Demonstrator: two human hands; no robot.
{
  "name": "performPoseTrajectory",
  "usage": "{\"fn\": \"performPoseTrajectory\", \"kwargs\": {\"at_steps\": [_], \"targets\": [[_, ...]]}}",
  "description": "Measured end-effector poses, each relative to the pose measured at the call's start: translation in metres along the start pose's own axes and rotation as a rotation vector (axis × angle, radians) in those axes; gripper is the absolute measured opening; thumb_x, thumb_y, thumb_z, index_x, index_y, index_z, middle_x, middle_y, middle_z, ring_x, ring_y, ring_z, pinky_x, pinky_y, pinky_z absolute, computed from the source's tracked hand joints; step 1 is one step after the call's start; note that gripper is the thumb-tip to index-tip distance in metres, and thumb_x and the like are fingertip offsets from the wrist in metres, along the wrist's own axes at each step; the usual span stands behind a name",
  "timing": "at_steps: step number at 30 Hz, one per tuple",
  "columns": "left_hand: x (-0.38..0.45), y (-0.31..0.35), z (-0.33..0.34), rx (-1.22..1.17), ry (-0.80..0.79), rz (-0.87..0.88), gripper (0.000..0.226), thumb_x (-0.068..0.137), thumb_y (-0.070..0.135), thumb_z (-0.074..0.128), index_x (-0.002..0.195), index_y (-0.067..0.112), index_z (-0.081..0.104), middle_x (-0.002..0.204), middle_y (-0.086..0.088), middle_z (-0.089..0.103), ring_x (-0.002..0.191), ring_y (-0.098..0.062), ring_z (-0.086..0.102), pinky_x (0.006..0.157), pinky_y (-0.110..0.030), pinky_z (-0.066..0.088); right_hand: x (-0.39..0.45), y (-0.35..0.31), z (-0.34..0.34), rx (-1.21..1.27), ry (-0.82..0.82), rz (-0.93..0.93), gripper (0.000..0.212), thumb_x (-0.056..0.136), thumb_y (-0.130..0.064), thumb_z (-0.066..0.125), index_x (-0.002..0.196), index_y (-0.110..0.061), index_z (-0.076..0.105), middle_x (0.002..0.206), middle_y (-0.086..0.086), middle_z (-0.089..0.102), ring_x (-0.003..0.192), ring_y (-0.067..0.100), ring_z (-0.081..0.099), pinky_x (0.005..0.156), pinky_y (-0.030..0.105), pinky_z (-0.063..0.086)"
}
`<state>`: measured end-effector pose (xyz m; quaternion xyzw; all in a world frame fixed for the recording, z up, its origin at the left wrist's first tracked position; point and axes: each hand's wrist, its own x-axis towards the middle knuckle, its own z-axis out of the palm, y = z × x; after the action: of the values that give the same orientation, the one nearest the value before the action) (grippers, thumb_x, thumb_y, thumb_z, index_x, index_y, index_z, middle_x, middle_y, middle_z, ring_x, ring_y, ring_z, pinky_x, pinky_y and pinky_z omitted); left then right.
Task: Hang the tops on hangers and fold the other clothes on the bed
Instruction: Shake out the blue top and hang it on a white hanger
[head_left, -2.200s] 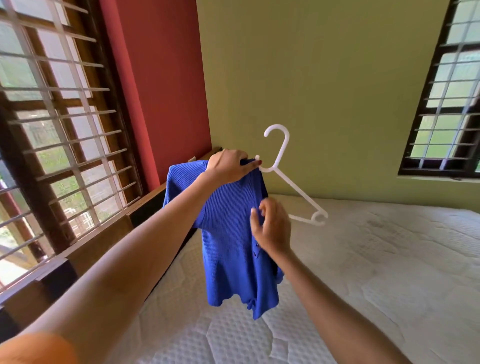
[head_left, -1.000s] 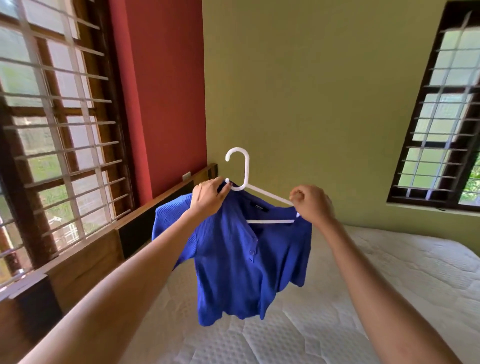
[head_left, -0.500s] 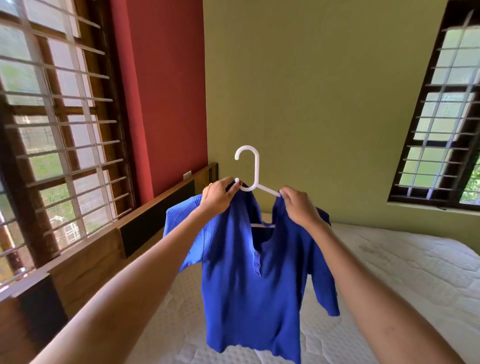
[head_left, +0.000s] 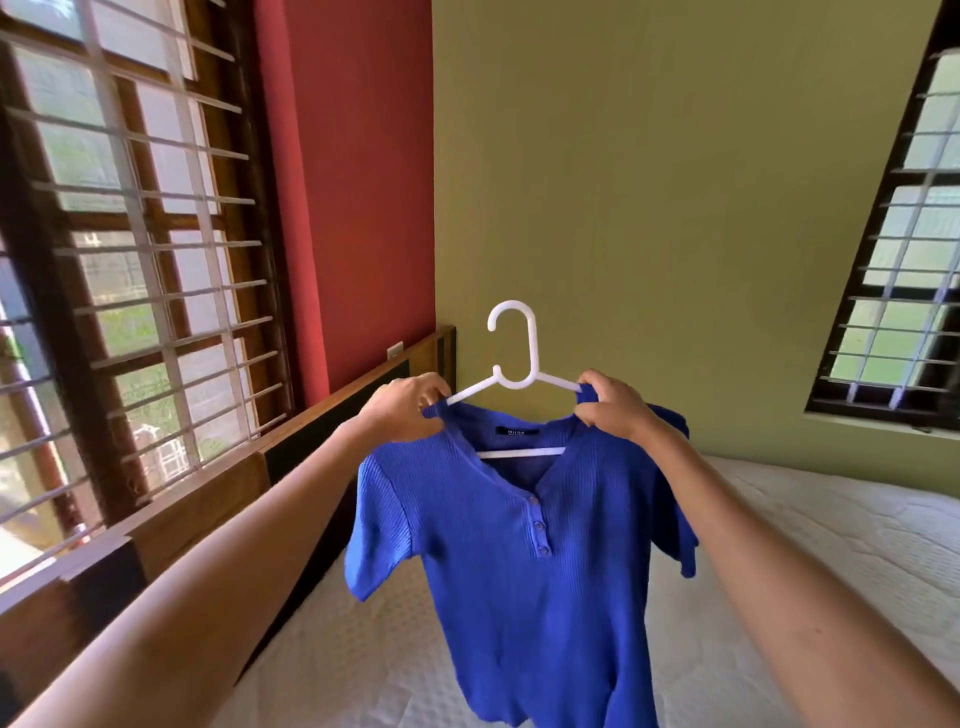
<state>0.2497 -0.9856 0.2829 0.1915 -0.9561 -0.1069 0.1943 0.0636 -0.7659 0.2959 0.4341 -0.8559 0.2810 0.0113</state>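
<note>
Head view: top (head_left: 524, 561) is hung on hanger (head_left: 514, 364) above bed (head_left: 831, 545); each shoulder is pinched by left hand (head_left: 405, 410) and right hand (head_left: 613, 405).

We can't see the white hanger's (head_left: 511, 358) arm ends: both sit under the blue top (head_left: 524, 561) and the pinching left hand (head_left: 408, 410) and right hand (head_left: 613, 402). Top's hem runs off the bottom edge, its right sleeve is partly behind the right forearm. Neck label (head_left: 517, 432) too small to read.
</note>
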Motion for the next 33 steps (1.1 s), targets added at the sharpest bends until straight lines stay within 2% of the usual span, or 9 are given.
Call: {"fn": "performPoseTrajectory", "kwargs": {"at_steps": [3, 5, 7, 12, 15, 20, 24, 29, 33], "targets": [[0.003, 0.011, 0.000, 0.041, -0.045, -0.019, 0.019, 0.072, 0.004, 0.055, 0.084, 0.017, 0.059, 0.082, -0.001, 0.060, 0.077, -0.022, 0.056, 0.066, -0.034, 0.047, 0.010, -0.007, 0.009, -0.078, 0.066, -0.024, 0.017, 0.079, -0.002, 0.048, 0.087, -0.017, 0.044, 0.082, 0.000, 0.052, 0.077, 0.024, 0.049, 0.066, 0.028, 0.032], [0.005, 0.012, 0.002, 0.027, -0.020, -0.075, 0.026, 0.068, -0.002, 0.051, 0.064, 0.024, 0.046, 0.074, -0.001, 0.056, 0.074, -0.027, 0.056, 0.061, -0.034, 0.043, 0.014, -0.016, 0.012, -0.095, 0.102, -0.030, 0.017, 0.078, -0.001, 0.048, 0.084, -0.016, 0.046, 0.084, 0.001, 0.052, 0.078, 0.025, 0.050, 0.064, 0.027, 0.034], [0.001, 0.010, 0.003, 0.014, 0.005, -0.132, 0.031, 0.067, -0.002, 0.050, 0.059, 0.026, 0.039, 0.072, 0.000, 0.055, 0.074, -0.028, 0.057, 0.057, -0.032, 0.041, 0.014, -0.025, 0.014, -0.183, 0.142, -0.079, 0.014, 0.078, -0.001, 0.050, 0.080, -0.014, 0.045, 0.088, 0.004, 0.052, 0.081, 0.026, 0.050, 0.063, 0.028, 0.035], [-0.030, 0.019, -0.007, 0.141, 0.110, -0.279, 0.017, 0.073, 0.000, 0.050, 0.078, 0.016, 0.051, 0.085, -0.005, 0.058, 0.087, -0.031, 0.059, 0.062, -0.032, 0.037, 0.011, -0.043, 0.032, -0.246, 0.218, -0.234, 0.014, 0.082, 0.002, 0.047, 0.082, -0.011, 0.043, 0.090, 0.011, 0.056, 0.084, 0.031, 0.056, 0.061, 0.030, 0.033], [-0.052, 0.024, -0.023, 0.224, 0.162, -0.395, 0.023, 0.076, 0.003, 0.050, 0.096, 0.012, 0.056, 0.102, -0.012, 0.062, 0.095, -0.035, 0.059, 0.066, -0.033, 0.039, 0.010, -0.060, 0.037, -0.219, 0.228, -0.307, 0.015, 0.084, 0.004, 0.045, 0.093, -0.007, 0.050, 0.092, 0.013, 0.063, 0.081, 0.034, 0.060, 0.060, 0.030, 0.035], [-0.106, 0.038, -0.051, 0.326, 0.240, -0.587, 0.029, 0.081, 0.003, 0.048, 0.108, 0.013, 0.053, 0.107, -0.012, 0.061, 0.098, -0.034, 0.059, 0.068, -0.034, 0.040, 0.001, -0.100, 0.041, -0.182, 0.173, -0.428, 0.022, 0.082, 0.003, 0.043, 0.096, -0.009, 0.055, 0.098, 0.014, 0.066, 0.091, 0.035, 0.061, 0.070, 0.032, 0.042], [-0.165, 0.049, -0.080, 0.371, 0.310, -0.772, 0.024, 0.083, 0.005, 0.049, 0.104, 0.013, 0.058, 0.108, -0.012, 0.063, 0.100, -0.033, 0.060, 0.072, -0.034, 0.045, -0.025, -0.145, 0.048, -0.093, 0.166, -0.594, 0.022, 0.081, 0.003, 0.042, 0.096, -0.007, 0.055, 0.099, 0.017, 0.067, 0.095, 0.037, 0.062, 0.075, 0.036, 0.046], [-0.256, 0.056, -0.133, 0.365, 0.390, -0.936, 0.026, 0.082, 0.005, 0.054, 0.105, 0.014, 0.062, 0.104, -0.008, 0.065, 0.088, -0.024, 0.059, 0.070, -0.031, 0.048, -0.060, -0.221, 0.073, 0.036, 0.063, -0.739, 0.030, 0.080, 0.002, 0.041, 0.105, -0.006, 0.057, 0.105, 0.018, 0.066, 0.100, 0.037, 0.061, 0.079, 0.036, 0.047], [-0.337, 0.064, -0.180, 0.395, 0.400, -1.117, 0.020, 0.082, 0.006, 0.050, 0.094, 0.008, 0.066, 0.098, -0.015, 0.066, 0.095, -0.032, 0.061, 0.069, -0.031, 0.044, -0.104, -0.291, 0.091, 0.158, 0.084, -0.894, 0.034, 0.081, 0.002, 0.044, 0.112, -0.005, 0.055, 0.108, 0.017, 0.061, 0.103, 0.036, 0.058, 0.082, 0.037, 0.047]]}}
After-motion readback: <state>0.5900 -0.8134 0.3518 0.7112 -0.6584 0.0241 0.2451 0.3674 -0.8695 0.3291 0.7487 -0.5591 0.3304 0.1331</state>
